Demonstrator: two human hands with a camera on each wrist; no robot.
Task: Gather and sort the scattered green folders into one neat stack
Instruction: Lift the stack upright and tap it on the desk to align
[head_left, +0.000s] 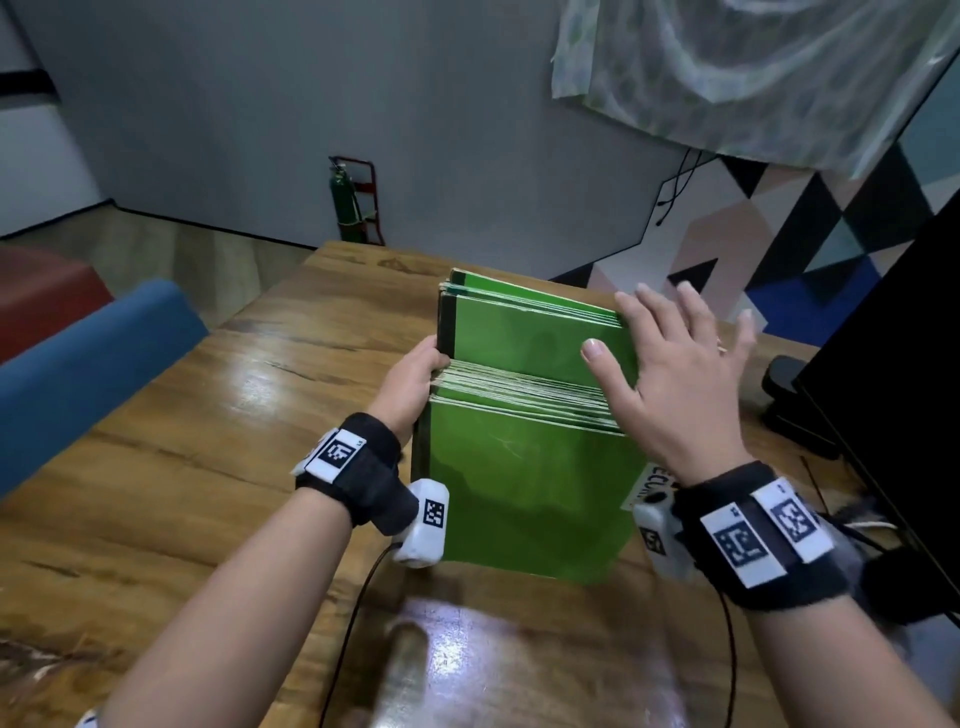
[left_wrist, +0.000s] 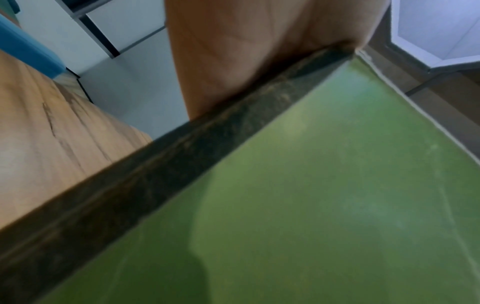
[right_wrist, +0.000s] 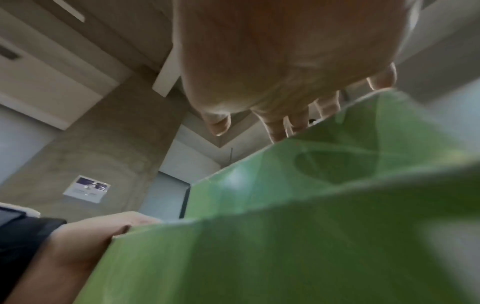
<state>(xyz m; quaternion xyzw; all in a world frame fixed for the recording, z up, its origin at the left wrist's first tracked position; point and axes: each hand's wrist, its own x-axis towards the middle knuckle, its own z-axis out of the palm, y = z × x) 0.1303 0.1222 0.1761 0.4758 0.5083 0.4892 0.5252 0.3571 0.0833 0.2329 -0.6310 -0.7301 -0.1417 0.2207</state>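
Observation:
A thick bundle of green folders (head_left: 524, 493) stands on edge on the wooden table (head_left: 182, 493), with taller green folders (head_left: 524, 327) upright right behind it. My left hand (head_left: 415, 376) grips the bundle's dark left spine edge near the top. The left wrist view shows the palm (left_wrist: 233, 61) pressed against the dark spine (left_wrist: 182, 154) beside the green cover (left_wrist: 337, 205). My right hand (head_left: 665, 358) is spread flat with straight fingers at the top right corner of the folders. In the right wrist view its fingers (right_wrist: 280, 127) reach over the folders' top edge (right_wrist: 285, 246).
A black monitor (head_left: 893, 364) and its stand (head_left: 795, 405) sit close on the right, with cables (head_left: 852, 519) near my right wrist. A blue chair back (head_left: 88, 364) stands at the table's left edge. A green fire extinguisher (head_left: 345, 202) is by the far wall.

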